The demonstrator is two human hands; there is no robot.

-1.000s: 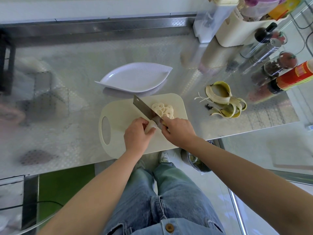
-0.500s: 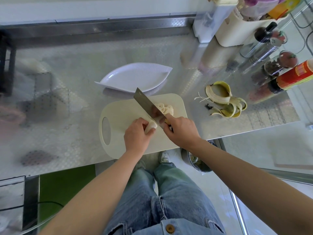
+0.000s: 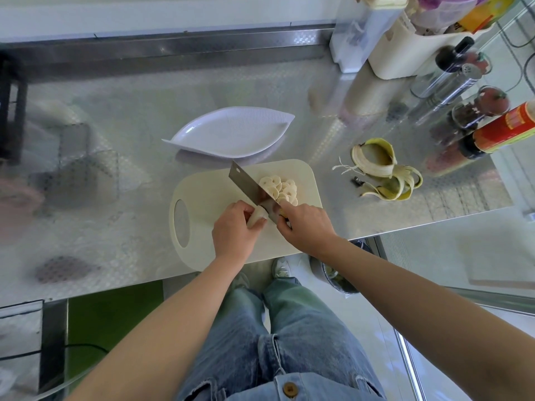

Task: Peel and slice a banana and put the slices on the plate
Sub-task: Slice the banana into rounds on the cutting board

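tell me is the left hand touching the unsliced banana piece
Touching. The head view shows the left hand with its fingers curled round the banana piece on the cutting board.

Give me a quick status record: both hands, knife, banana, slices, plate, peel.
left hand: holds the banana stub on the cutting board
right hand: grips the knife by its handle, blade beside the stub's cut end
slices: piled on the board, on the blade's far side from the left hand
plate: behind the board, no slices on it yet
peel: on the counter, right of the board
stage: peeled, mostly sliced, plating not begun
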